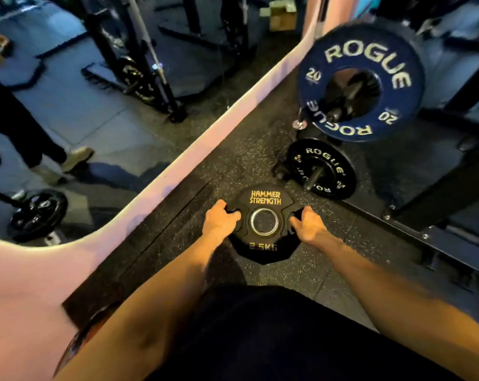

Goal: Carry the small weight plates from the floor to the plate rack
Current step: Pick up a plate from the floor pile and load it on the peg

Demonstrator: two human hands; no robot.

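A small black weight plate [264, 200], marked Hammer Strength and 2.5 kg, is in the middle of the view just above the speckled rubber floor. My left hand [220, 220] grips its left handle slot. My right hand [308, 225] grips its right handle slot. The plate rack [436, 193] stands to the right. On its pegs hang a black Rogue plate [322, 169] low down and a large blue Rogue 20 plate [360, 82] above it.
A mirror [95, 105] with a pale frame [194, 149] runs along the left, close to the plate. It reflects a squat rack, a barbell, another plate and a person's legs. Black rack base rails [414, 229] lie on the floor at the right.
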